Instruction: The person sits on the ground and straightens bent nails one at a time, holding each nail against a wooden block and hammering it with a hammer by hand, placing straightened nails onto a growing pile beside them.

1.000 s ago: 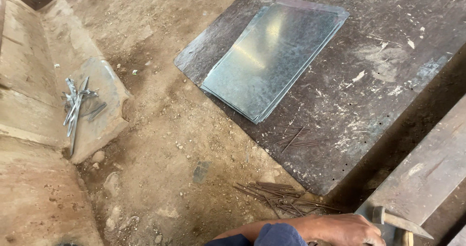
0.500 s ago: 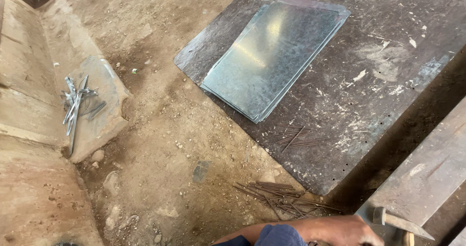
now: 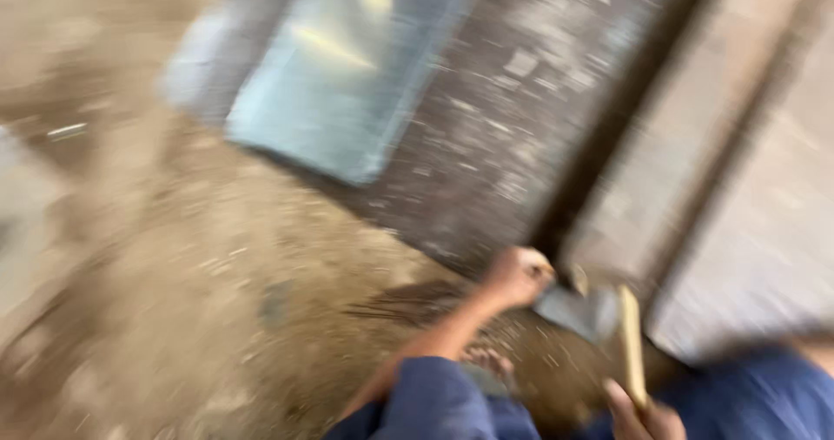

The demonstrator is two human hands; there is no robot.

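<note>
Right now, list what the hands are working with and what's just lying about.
In hand: left hand by the grey tool head; right hand gripping its wooden handle.
Lying about: metal sheet, dark board, blurred pile of thin rods.

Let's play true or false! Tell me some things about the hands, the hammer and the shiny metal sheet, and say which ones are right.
1. The right hand holds a wooden handle. True.
2. The shiny metal sheet lies on a dark board. True.
3. The left hand rests on the metal sheet. False: it is down by the grey tool head, well away from the sheet.
4. The sleeve is red. False: it is blue.
</note>
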